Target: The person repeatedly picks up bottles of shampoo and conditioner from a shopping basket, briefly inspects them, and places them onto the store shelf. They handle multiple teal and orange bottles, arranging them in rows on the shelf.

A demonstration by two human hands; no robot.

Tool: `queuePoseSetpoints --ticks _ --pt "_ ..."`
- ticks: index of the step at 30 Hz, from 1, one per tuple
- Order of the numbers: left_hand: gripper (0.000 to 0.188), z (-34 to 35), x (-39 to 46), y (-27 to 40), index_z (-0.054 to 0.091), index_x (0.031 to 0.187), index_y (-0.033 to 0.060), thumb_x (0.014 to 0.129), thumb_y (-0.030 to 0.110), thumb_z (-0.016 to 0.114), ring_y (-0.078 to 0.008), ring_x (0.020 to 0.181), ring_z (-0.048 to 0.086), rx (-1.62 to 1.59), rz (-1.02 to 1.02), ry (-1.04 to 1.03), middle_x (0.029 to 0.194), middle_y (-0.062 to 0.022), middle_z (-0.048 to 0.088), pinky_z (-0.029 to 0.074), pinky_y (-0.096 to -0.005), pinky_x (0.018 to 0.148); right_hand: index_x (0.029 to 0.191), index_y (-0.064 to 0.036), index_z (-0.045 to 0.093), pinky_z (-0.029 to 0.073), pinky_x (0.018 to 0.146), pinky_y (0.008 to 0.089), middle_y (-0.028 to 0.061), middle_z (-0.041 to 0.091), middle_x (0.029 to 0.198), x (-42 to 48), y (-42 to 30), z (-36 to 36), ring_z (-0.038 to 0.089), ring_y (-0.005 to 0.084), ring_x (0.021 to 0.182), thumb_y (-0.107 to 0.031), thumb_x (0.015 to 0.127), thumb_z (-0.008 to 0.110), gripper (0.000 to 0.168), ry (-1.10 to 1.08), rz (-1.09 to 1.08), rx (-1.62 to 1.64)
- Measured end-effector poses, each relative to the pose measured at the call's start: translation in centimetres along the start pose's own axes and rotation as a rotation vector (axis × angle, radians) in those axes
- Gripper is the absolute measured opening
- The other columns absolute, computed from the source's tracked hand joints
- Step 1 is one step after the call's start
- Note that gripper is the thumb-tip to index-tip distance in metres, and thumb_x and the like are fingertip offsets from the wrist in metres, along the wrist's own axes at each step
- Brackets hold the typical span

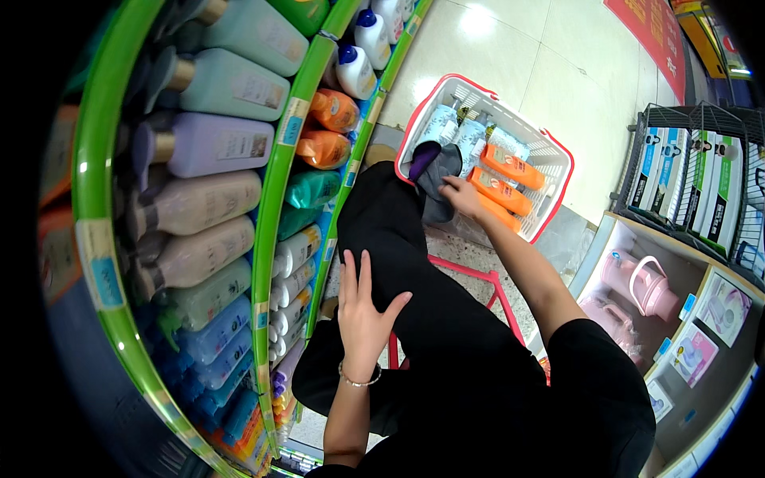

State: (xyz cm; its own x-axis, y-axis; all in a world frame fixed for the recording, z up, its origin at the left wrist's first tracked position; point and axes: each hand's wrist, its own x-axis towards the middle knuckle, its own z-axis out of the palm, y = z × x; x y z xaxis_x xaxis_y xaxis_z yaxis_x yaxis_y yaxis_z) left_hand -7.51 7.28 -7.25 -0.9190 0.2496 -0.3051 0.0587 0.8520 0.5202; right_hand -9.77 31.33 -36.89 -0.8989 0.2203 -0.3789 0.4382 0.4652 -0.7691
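My left hand (pixel 366 316) rests with its fingers spread on the black trousers over my thigh, holding nothing. At the near rim of a white plastic shopping basket with a red edge (pixel 566 179), my right hand (pixel 459 194) touches a dark grey cloth (pixel 439 176), its fingertips partly bent; whether it grips the cloth is unclear. A purple patch shows on the cloth, which hangs over the basket's corner. Inside the basket lie several orange bottles (pixel 499 191) and several pale blue patterned pump bottles (pixel 470 143).
Green-edged shelves (pixel 263 299) with pump bottles (pixel 221 143) and orange bottles (pixel 326 149) run along my left. On the right stand a black wire rack (pixel 636 161) with boxes and a cabinet holding a pink vacuum jug (pixel 636 284). A red bar (pixel 508 310) is beside my leg.
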Motion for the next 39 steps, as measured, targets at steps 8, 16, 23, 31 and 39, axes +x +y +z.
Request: queuePoseSetpoints --ticks 8,16,23,31,39 --pt "0.081 0.6 1.4 0.9 0.039 0.133 0.0023 0.066 0.027 0.077 -0.0408 0.126 0.034 0.055 0.012 -0.043 0.140 -0.0236 0.030 0.034 -0.0438 0.100 0.124 -0.007 0.043 0.039 0.095 0.0401 0.0147 0.047 0.125 1.9 13.7 -9.8 0.046 0.0301 0.115 -0.025 0.069 0.067 0.063 0.235 0.487 -0.559" --pt "0.076 0.4 2.5 0.9 0.045 0.128 -0.0004 0.069 0.037 0.074 -0.0474 0.120 0.039 0.066 0.011 -0.062 0.136 -0.0267 0.034 0.041 -0.0478 0.093 0.127 -0.010 0.037 0.034 0.099 0.0480 0.0120 0.047 0.125 5.2 13.2 -11.6 0.040 0.0262 0.121 -0.031 0.061 0.074 0.080 -0.102 0.547 -0.937" --pt "0.074 0.2 2.6 0.9 0.046 0.128 0.0022 0.069 0.038 0.073 -0.0463 0.119 0.040 0.072 0.015 -0.019 0.136 -0.0253 0.036 0.043 -0.0454 0.091 0.123 -0.004 0.041 0.036 0.097 0.0474 0.0156 0.047 0.121 4.1 8.9 -11.6 0.041 0.0305 0.119 -0.039 0.056 0.075 0.083 -0.129 0.568 -0.940" --pt "0.071 0.7 -0.1 0.0 0.043 0.131 0.0049 0.073 0.037 0.070 -0.0442 0.123 0.035 -0.055 0.062 0.067 0.140 -0.0213 0.031 0.038 -0.0446 0.096 0.108 0.001 0.052 0.046 0.080 0.0325 0.0174 0.060 0.101 -2.0 2.5 -12.6 0.060 0.0248 0.089 -0.033 0.056 0.077 0.067 0.004 0.608 -0.033" --pt "0.045 -0.5 -6.9 -2.0 0.044 0.130 0.0046 0.094 0.033 0.045 -0.0272 0.123 0.041 -1.026 -0.195 -0.001 0.135 -0.0115 0.041 0.037 -0.0393 0.098 0.115 -0.004 0.049 0.041 0.088 0.0372 0.0136 0.055 0.103 -10.9 -23.7 -15.5 0.053 0.0316 0.099 -0.017 0.050 0.075 0.071 -0.101 -0.704 -0.316"
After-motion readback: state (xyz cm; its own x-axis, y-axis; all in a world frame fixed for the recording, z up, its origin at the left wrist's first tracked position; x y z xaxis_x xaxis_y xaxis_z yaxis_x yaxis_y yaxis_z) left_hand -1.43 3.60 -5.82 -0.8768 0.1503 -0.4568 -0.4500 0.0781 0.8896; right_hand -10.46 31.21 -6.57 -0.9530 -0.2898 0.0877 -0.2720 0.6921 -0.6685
